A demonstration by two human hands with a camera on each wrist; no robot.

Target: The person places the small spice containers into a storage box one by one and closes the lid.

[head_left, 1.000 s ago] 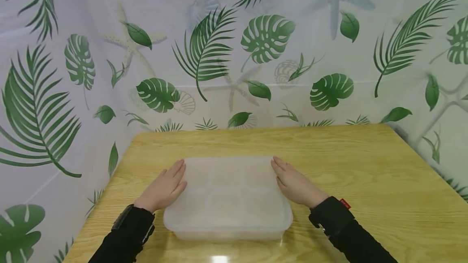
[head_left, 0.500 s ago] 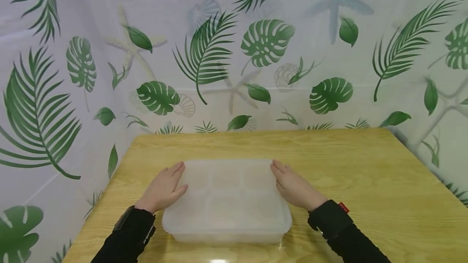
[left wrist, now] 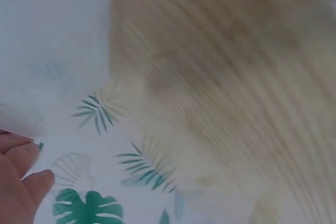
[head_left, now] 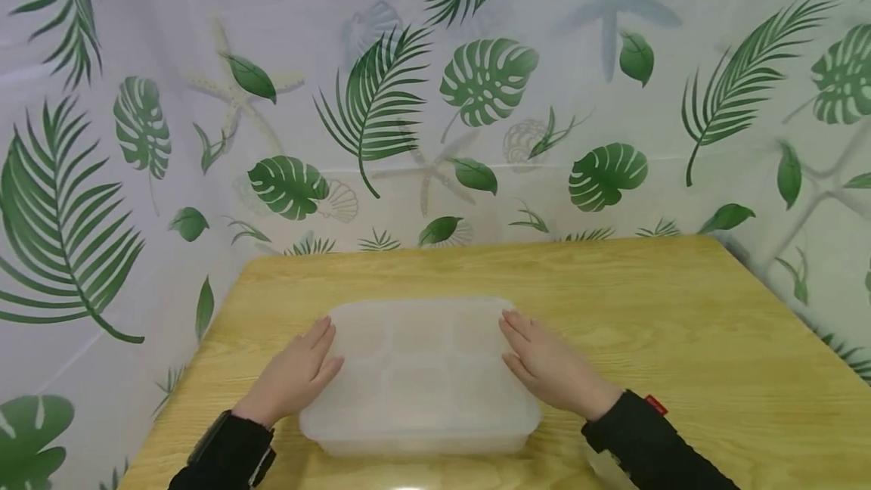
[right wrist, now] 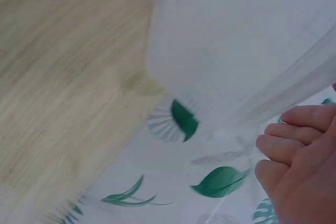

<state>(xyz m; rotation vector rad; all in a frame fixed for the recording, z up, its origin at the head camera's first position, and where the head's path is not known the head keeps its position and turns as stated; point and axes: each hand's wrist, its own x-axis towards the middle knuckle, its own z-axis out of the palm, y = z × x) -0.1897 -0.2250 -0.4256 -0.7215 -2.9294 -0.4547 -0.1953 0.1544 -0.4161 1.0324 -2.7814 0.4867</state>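
Observation:
A translucent white plastic storage box (head_left: 422, 369) with a lid sits on the table in front of me. Faint lines mark several compartments under its lid. My left hand (head_left: 289, 376) lies along the left side, fingertips at the far left corner and thumb over the lid's edge. Along the right side, my right hand (head_left: 554, 365) mirrors it, its thumb also over the edge. The fingers of both hands are extended. Part of the left hand (left wrist: 18, 182) appears in the left wrist view beside the cloudy box wall (left wrist: 52, 30). The right wrist view has the right hand (right wrist: 307, 166) below the box (right wrist: 226, 40).
The wood-grain table (head_left: 646, 324) stretches out behind the box and to its right. A white cloth (head_left: 408, 203) printed with green leaves, shells and starfish hangs behind the table and along its sides.
Both hands have slid slightly back toward me along the box's sides. The left hand has also shifted a little outward. The box stays in place, and the head view has shifted slightly.

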